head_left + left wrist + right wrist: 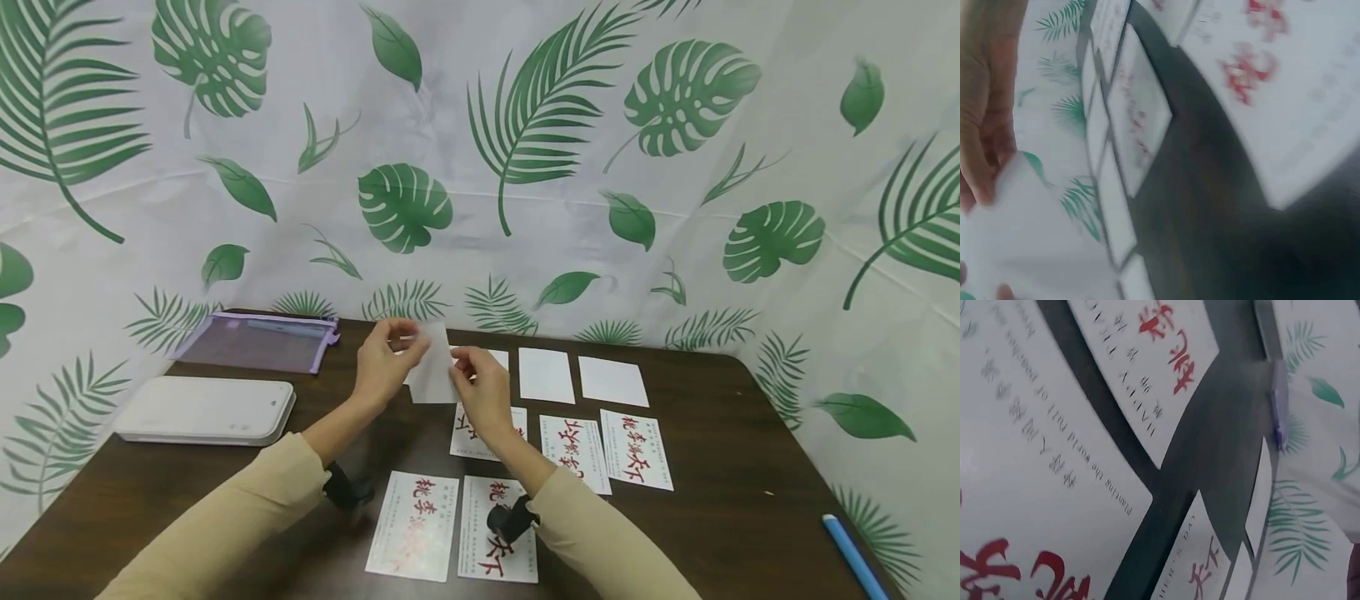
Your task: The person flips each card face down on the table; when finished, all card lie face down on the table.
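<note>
Printed cards (415,523) lie nearest; only head view shows both hands' grip.

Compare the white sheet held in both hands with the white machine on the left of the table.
The sheet is thin, flat paper; the machine is a thick, rounded slab. The sheet is lifted above the table, pinched by the left hand and right hand; the machine rests on the table, untouched. Both are white and unprinted.
</note>
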